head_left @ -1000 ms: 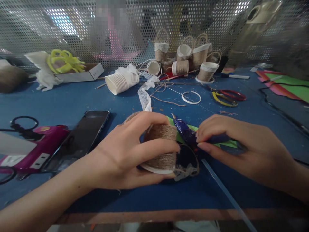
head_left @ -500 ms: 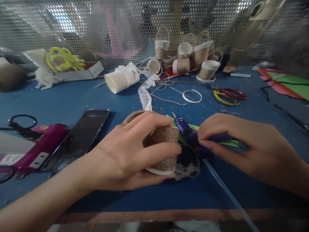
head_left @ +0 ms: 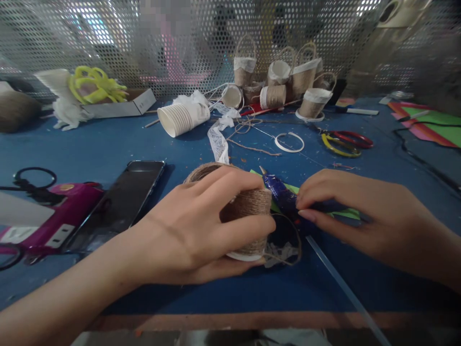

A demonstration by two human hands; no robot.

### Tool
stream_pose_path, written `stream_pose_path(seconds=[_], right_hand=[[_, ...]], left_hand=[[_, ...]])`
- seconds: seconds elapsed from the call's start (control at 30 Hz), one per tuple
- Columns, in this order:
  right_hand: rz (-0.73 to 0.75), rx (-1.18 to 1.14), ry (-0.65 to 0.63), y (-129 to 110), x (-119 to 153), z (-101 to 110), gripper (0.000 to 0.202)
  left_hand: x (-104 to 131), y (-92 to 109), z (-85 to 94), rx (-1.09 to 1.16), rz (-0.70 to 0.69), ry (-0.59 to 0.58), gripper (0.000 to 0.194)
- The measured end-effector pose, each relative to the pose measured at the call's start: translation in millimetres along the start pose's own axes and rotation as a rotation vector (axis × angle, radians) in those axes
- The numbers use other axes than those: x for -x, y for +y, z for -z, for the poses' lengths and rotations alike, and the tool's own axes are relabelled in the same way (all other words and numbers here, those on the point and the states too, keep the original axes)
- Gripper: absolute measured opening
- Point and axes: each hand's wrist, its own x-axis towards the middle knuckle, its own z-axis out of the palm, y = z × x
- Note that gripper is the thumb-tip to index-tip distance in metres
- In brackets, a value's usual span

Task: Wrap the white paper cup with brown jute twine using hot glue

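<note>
My left hand (head_left: 194,226) is wrapped around a paper cup wound with brown twine (head_left: 254,204), which lies tilted with its white rim low. A thin twine loop (head_left: 299,235) and a lace scrap (head_left: 283,252) lie by the cup's right side. My right hand (head_left: 363,216) is closed in a pinch, thumb against fingers, beside the blue glue gun (head_left: 279,190); whatever is between the fingertips is too small to make out. A clear glue stick (head_left: 342,281) extends from the gun toward the table's front edge. Behind my left hand, a roll of twine (head_left: 201,170) is partly hidden.
At left lie a black phone (head_left: 118,206) and a magenta power strip (head_left: 68,216). Scissors (head_left: 345,144), a white ring (head_left: 289,142), lace ribbon (head_left: 219,139) and stacked paper cups (head_left: 176,119) lie beyond my hands. Twine-covered baskets (head_left: 312,103) stand before a perforated metal screen (head_left: 201,29).
The view has shifted slightly, so most things appear a little further right. My left hand and the cup have edged right toward the glue gun. The right hand keeps its pinch.
</note>
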Motion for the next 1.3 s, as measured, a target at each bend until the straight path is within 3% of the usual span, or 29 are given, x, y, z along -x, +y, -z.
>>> stream_pose_path(seconds=[0.5, 0.73, 0.9, 1.03, 1.3], right_hand=[[-0.018, -0.022, -0.042, 0, -1, -1, 0.007], [-0.018, -0.052, -0.002, -1, -1, -3, 0.007], [-0.018, -0.042, -0.004, -2, -1, -1, 0.006], [-0.003, -0.054, 0.003, -3, -2, -1, 0.006], [0.182, -0.073, -0.045, -3, -2, -11, 0.014]], left_hand=[[-2, -6, 1.1, -0.016, -0.083, -0.039, 0.036], [0, -5, -0.6, -0.006, -0.064, 0.000, 0.032], [1, -1, -2.2, 0.026, 0.029, 0.023, 0.027], [1, -2, -1.9, 0.018, -0.002, 0.024, 0.028], [-1, -9, -1.5, -0.014, -0.075, 0.025, 0.034]])
